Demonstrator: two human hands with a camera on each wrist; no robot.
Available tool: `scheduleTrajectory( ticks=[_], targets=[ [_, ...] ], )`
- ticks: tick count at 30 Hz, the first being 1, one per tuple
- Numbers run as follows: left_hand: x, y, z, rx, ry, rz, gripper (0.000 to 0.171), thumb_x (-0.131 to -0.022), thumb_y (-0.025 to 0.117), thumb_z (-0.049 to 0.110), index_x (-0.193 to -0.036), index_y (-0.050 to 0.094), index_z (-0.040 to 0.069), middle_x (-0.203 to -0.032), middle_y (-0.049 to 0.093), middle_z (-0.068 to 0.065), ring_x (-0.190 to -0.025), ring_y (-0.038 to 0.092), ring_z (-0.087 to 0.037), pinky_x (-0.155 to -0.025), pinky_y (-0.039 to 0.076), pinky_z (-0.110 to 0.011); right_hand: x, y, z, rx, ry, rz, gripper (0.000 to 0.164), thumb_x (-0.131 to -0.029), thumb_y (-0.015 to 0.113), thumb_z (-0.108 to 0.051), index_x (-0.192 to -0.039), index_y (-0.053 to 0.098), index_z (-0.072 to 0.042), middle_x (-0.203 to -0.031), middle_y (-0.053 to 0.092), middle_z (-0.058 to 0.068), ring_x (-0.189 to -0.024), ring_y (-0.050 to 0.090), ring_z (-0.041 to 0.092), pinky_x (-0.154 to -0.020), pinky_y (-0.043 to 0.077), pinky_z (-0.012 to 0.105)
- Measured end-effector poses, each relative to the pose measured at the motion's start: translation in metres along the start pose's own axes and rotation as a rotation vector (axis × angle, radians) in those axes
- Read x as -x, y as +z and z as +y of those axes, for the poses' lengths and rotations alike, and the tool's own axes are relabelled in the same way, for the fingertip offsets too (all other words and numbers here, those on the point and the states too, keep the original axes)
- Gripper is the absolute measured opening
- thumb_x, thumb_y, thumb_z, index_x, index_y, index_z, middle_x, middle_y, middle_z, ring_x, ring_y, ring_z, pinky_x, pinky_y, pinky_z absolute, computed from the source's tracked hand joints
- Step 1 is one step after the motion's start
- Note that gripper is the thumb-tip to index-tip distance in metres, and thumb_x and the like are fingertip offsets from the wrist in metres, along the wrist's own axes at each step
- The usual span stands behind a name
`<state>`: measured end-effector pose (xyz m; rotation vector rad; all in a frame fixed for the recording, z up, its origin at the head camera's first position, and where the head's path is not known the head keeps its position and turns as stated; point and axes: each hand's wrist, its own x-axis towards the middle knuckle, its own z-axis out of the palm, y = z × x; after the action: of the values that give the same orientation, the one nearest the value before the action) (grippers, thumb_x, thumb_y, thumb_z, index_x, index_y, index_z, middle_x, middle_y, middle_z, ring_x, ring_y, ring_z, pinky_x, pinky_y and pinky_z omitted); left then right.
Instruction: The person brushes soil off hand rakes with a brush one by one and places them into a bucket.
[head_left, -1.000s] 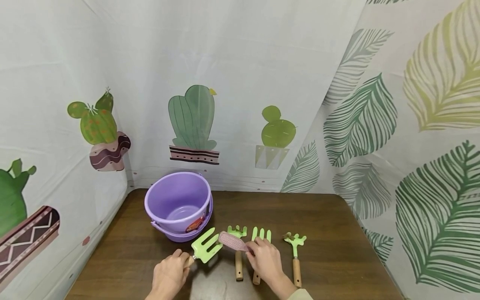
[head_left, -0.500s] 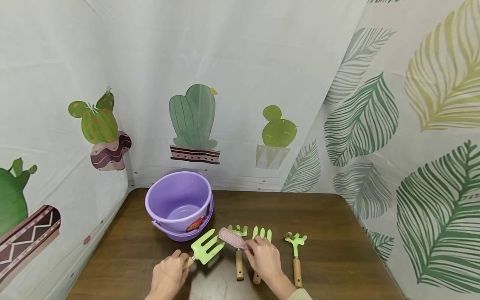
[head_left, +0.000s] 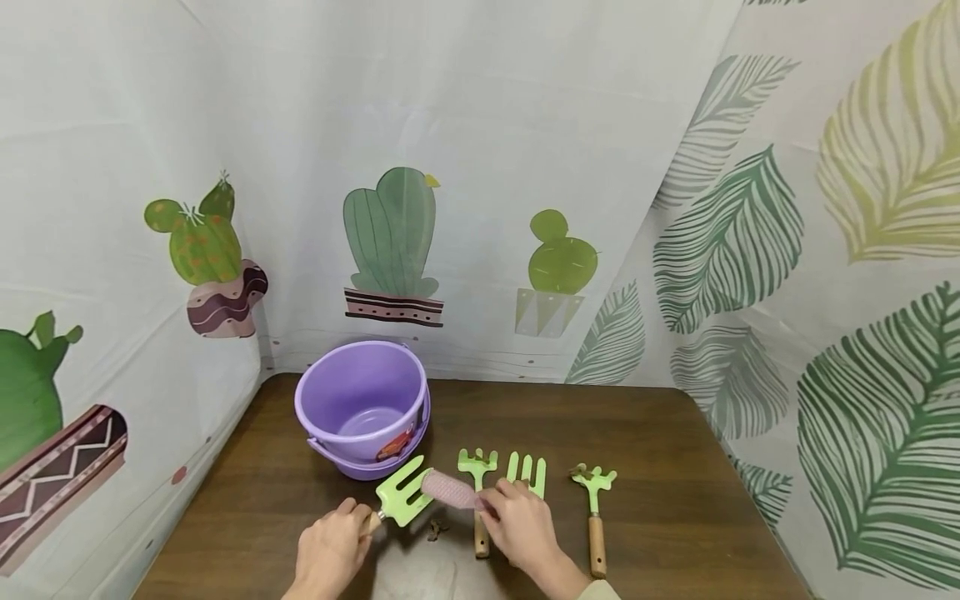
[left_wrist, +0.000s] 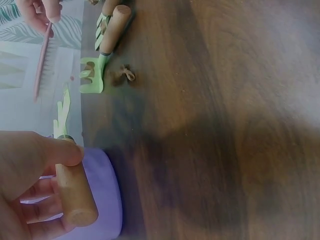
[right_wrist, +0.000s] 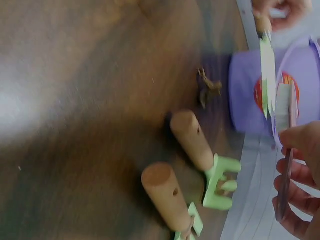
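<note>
My left hand (head_left: pixel 330 546) grips the wooden handle of a green garden hand fork (head_left: pixel 393 500), tines pointing up and right. In my right hand (head_left: pixel 521 521) is a pink brush (head_left: pixel 450 489), its head at the fork's tines. The right wrist view shows the pale bristles (right_wrist: pixel 283 102) facing the fork; whether they touch it I cannot tell. A small brown clump (head_left: pixel 437 529) lies on the table below the fork. Under and beside the right hand lie a green hand rake (head_left: pixel 477 461) and another green fork (head_left: pixel 528 468), whose handle the hand hides in the head view.
A purple bucket (head_left: pixel 352 447) stands at the back left, just behind the held fork. Farther right lies a second hand rake (head_left: pixel 596 479) with brown bits on its tines. The brown wooden table (head_left: pixel 660 450) meets patterned cloth at the back and sides.
The brush and right hand have shifted left and slightly down, uncovering the middle rake's head. A brown clump now shows on the table below the fork. The left hand still holds the fork.
</note>
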<state>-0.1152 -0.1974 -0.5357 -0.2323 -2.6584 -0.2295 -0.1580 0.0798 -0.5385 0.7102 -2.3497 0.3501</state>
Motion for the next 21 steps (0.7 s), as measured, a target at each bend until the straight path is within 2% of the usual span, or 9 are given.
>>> scheduleTrajectory(
  ticks=[3,6,13,21],
  targets=[
    [-0.003,0.001,0.002,0.007,0.002,0.015,0.031,-0.050,0.080,0.014,-0.069,0.055,0.017,-0.066,0.047,0.004,-0.054,0.057,-0.023,-0.038,0.039,-0.036,0.001,-0.001,-0.009,-0.039,-0.075,-0.004,0.021,-0.062,0.078,-0.026,-0.080,0.068,-0.024,-0.072,0.054,-0.013,-0.059,0.047,0.005,-0.049,0.041,0.019],
    [-0.005,0.000,0.005,0.012,0.002,0.027,0.031,-0.051,0.080,0.014,-0.070,0.055,0.016,-0.066,0.047,0.004,-0.054,0.057,-0.023,-0.038,0.039,-0.036,0.003,-0.002,-0.014,-0.055,-0.097,-0.022,0.020,-0.062,0.078,-0.026,-0.080,0.068,-0.025,-0.072,0.054,-0.014,-0.060,0.046,0.004,-0.051,0.041,0.019],
    [-0.006,-0.003,0.009,0.007,0.006,0.029,0.032,-0.051,0.081,0.015,-0.071,0.056,0.016,-0.067,0.049,0.003,-0.054,0.056,-0.023,-0.038,0.039,-0.036,0.007,0.001,-0.004,-0.020,-0.022,-0.036,0.021,-0.061,0.080,-0.026,-0.079,0.069,-0.025,-0.070,0.053,-0.013,-0.059,0.047,0.005,-0.048,0.041,0.020],
    [-0.002,-0.003,0.008,0.010,0.005,0.022,0.032,-0.050,0.082,0.016,-0.072,0.058,0.016,-0.068,0.051,0.003,-0.055,0.057,-0.024,-0.039,0.039,-0.037,0.009,0.000,0.008,0.034,0.056,0.007,0.021,-0.059,0.080,-0.026,-0.076,0.068,-0.024,-0.070,0.053,-0.011,-0.062,0.052,0.007,-0.047,0.043,0.024]
  ],
)
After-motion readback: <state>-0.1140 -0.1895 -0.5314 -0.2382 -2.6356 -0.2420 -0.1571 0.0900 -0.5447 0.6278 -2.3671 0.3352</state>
